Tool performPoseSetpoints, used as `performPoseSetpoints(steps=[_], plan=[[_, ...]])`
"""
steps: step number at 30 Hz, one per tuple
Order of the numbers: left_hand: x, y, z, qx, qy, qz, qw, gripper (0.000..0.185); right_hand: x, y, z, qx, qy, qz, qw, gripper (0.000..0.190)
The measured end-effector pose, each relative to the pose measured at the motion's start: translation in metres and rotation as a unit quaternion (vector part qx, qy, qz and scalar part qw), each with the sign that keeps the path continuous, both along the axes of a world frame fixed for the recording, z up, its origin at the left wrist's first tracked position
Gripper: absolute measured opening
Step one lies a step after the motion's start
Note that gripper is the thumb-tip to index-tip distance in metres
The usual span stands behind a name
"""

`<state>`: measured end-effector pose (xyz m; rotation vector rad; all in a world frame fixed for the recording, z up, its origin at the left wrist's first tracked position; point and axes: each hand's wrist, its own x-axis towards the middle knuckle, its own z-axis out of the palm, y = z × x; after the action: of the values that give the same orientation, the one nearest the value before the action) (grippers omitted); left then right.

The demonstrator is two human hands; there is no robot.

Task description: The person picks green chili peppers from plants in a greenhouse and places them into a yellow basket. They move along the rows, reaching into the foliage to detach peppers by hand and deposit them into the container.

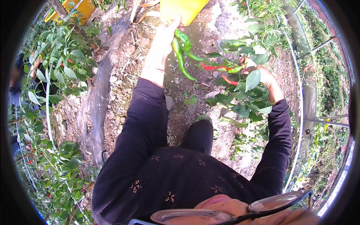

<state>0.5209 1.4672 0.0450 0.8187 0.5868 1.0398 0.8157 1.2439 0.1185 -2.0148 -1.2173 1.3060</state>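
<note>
Several long green chili peppers [181, 53] hang from my left hand [166, 36], which grips them by their upper ends. It is beside the lower edge of a yellow tub [182, 11]. Over on the right, my right hand [265, 76] reaches in among the leaves of a pepper plant [247, 98]. Its fingers close at the stalk end of a red-and-green chili pepper [233, 69]; leaves partly cover the hand. Just below, a red chili pepper [230, 81] shows between leaves.
A second yellow tub [84, 11] stands at the upper left behind pepper plants [67, 56]. White support strings [48, 98] run along both rows. Dark plastic film [99, 84] lies along the soil path. Part of another person [17, 84] shows through foliage at far left.
</note>
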Motion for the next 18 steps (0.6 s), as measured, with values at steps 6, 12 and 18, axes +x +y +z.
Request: performPoseSetpoints(steps=[6,12,18], plan=[[0.012,0.019,0.011,-0.054,-0.091,-0.035,0.994,0.029,0.043,0.003,-0.023,0.031,-0.148,0.138,0.979,0.038],[0.084,0.148,0.095,-0.111,-0.113,0.023,0.987,0.033,0.069,-0.013,-0.034,0.195,0.008,0.113,0.974,0.040],[0.124,0.219,0.157,0.105,0.103,0.092,0.985,0.056,0.096,-0.012,-0.052,0.072,-0.194,0.171,0.963,0.035]])
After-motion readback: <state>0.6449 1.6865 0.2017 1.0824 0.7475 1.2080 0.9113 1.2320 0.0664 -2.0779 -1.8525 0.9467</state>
